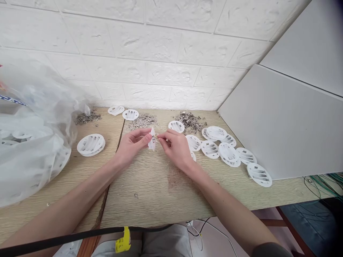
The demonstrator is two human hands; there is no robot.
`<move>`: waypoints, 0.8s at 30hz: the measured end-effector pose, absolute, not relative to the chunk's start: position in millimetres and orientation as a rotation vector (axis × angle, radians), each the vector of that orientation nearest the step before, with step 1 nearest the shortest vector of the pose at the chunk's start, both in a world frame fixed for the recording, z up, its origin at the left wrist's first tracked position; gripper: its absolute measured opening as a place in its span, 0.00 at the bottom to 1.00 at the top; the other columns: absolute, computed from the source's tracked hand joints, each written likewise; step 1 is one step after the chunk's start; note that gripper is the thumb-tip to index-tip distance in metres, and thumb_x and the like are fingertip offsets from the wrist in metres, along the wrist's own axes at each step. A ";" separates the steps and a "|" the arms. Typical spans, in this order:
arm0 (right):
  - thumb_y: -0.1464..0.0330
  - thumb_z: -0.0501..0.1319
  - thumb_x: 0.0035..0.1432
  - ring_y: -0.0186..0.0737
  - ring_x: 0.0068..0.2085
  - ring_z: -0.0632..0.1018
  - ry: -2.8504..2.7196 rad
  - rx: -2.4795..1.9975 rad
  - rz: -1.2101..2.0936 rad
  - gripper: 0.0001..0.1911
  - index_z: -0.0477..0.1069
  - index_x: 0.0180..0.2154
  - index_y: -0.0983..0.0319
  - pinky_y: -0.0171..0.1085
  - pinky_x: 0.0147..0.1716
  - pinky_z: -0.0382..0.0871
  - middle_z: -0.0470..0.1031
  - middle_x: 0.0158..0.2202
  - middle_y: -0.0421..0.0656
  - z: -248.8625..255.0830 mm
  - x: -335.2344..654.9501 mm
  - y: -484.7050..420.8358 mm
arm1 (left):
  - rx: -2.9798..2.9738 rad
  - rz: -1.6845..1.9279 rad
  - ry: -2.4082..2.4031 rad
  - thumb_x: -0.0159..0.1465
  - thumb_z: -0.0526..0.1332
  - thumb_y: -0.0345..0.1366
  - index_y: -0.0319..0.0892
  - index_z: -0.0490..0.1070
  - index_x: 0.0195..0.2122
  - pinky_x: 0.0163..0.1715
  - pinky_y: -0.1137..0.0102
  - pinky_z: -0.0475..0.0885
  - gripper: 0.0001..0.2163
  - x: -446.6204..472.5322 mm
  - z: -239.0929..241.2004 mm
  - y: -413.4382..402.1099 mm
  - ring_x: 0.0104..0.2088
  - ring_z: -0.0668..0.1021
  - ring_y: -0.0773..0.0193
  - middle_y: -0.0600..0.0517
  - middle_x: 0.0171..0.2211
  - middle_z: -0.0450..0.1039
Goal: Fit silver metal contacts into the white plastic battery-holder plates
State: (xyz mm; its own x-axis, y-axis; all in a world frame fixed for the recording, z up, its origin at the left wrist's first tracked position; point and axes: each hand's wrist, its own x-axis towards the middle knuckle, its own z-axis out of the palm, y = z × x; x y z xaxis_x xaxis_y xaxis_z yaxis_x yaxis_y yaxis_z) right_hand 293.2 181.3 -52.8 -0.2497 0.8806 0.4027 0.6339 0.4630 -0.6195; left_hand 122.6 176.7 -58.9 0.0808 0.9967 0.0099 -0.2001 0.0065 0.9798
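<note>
My left hand (133, 143) grips a round white plastic disc (153, 142) by its edge. The disc stands nearly upright above the table, its slotted side turned to the right. Close against that side, the thumb and fingertips of my right hand (177, 147) are pinched together. Whatever sits between them is too small to make out. Beyond my hands lie a pile of tiny silvery metal pieces (144, 120) and a darker pile of metal pieces (190, 121). Another white disc (176, 126) lies between the piles, just behind my right hand.
Several discs (228, 153) lie scattered and stacked on the right, by a grey panel (289, 125). Two stacked discs (91, 144) rest at left, near a plastic bag (34, 142) of discs. A third metal pile (87, 117) lies behind the bag. A white brick-patterned wall (160, 46) bounds the back.
</note>
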 end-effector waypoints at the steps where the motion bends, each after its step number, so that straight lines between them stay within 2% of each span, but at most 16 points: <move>1: 0.73 0.58 0.61 0.34 0.30 0.73 -1.972 -1.246 0.448 0.09 0.78 0.36 0.63 0.33 0.29 0.62 0.76 0.33 0.43 -52.3 293.8 182.0 | 1.062 1.250 0.977 0.51 0.71 0.48 0.41 0.78 0.41 0.44 0.61 0.75 0.20 123.2 -58.7 176.9 0.41 0.79 0.57 0.46 0.39 0.79; 6: 0.72 0.60 0.59 0.32 0.28 0.72 -1.896 -1.213 0.538 0.08 0.79 0.35 0.62 0.33 0.30 0.63 0.77 0.30 0.41 -49.8 298.3 186.4 | 0.899 1.344 0.900 0.52 0.70 0.49 0.41 0.78 0.38 0.43 0.61 0.77 0.19 126.1 -60.6 179.3 0.43 0.79 0.56 0.46 0.40 0.78; 24: 0.71 0.60 0.58 0.33 0.28 0.71 -1.892 -1.235 0.575 0.08 0.79 0.34 0.62 0.33 0.30 0.64 0.78 0.29 0.42 -48.1 299.2 187.6 | 0.829 1.393 0.859 0.51 0.72 0.46 0.40 0.77 0.39 0.47 0.60 0.76 0.18 129.7 -55.2 175.8 0.47 0.79 0.54 0.45 0.43 0.78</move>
State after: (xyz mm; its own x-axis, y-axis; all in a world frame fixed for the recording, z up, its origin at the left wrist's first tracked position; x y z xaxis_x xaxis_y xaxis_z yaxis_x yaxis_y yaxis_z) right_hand 299.2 187.6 -48.1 -0.2151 0.9050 0.3670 0.5472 0.4230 -0.7222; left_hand 129.7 175.8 -55.2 -0.0031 0.9998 -0.0194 -0.4665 0.0157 0.8844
